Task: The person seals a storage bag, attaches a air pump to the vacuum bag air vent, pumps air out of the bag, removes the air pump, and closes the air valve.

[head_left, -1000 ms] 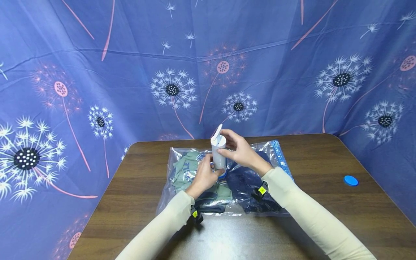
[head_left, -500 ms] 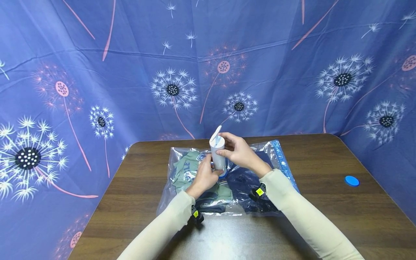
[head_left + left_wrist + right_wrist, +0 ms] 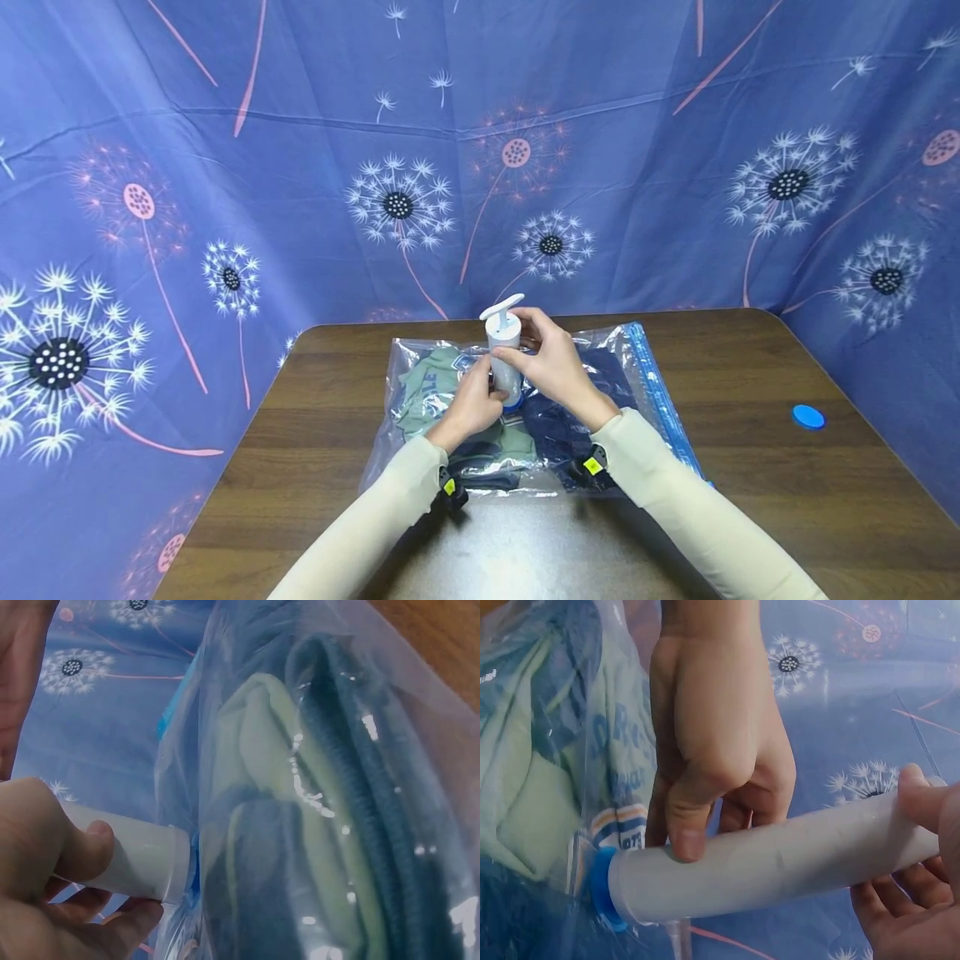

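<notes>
Pump [image 3: 780, 862]: white cylinder, near upright over the middle of the bag, lower end at the blue ring [image 3: 602, 889]; whether it is fully seated cannot be told. Handle [image 3: 502, 307] stands above the barrel top on a short length of shaft, slanting; neither hand is on it.

Left grip [image 3: 472, 400]: fingers and thumb round the barrel low down, near the ring, presumably to keep the foot lined up there. Right grip [image 3: 553, 357]: holds the barrel just below its top, probably to steady it against tipping on soft contents.

Bag [image 3: 378, 467]: clear, laid flat on the worktop [image 3: 300, 433], likely so the ring faces up. Inside, a green shirt [image 3: 427, 387] beside dark clothes [image 3: 547, 429]. Blue zip [image 3: 651, 379] along the right side.

Cap [image 3: 808, 417]: blue disc, well apart at right; colour suggests it belongs to the ring, set out of the way.
</notes>
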`<state>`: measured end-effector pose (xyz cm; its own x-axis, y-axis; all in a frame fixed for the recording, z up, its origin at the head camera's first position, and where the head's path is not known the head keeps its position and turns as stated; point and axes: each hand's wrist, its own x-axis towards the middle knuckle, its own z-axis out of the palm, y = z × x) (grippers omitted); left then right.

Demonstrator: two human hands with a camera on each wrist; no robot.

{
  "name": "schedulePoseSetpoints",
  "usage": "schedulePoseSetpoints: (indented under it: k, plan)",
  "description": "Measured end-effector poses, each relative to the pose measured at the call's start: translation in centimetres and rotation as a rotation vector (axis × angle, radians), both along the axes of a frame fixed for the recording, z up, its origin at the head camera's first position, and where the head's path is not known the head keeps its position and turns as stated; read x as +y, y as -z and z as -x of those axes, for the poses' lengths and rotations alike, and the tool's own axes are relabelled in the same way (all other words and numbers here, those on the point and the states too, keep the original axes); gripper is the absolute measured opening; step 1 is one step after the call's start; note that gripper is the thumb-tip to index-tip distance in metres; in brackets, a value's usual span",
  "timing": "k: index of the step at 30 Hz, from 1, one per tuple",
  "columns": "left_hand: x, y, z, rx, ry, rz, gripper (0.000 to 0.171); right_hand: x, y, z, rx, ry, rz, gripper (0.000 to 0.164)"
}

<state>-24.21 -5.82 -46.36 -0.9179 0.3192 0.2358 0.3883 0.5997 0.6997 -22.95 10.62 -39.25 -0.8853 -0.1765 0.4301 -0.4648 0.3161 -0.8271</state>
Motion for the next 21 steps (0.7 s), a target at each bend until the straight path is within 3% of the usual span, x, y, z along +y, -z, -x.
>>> schedulePoseSetpoints:
  k: [5, 11, 17, 21]
  plan:
    - [0.2, -0.2, -0.4, -0.027, -0.048, -0.044, 0.054, 0.4, -0.1, 0.6, -0.009, -0.037, 0.011, 0.059]
    - [0.4, 0.0, -0.8, -0.03, -0.136, -0.116, 0.061, 1.3, -0.2, 1.5, -0.066, -0.16, 0.03, 0.058]
    - [0.4, 0.2, -0.7, -0.051, -0.154, -0.153, 0.057, 1.6, -0.5, 2.1, -0.075, -0.285, 0.044, 0.057]
    - [0.3, 0.1, -0.6, -0.069, -0.149, -0.138, 0.056, 1.5, -0.7, 2.1, -0.077, -0.31, 0.014, 0.054]
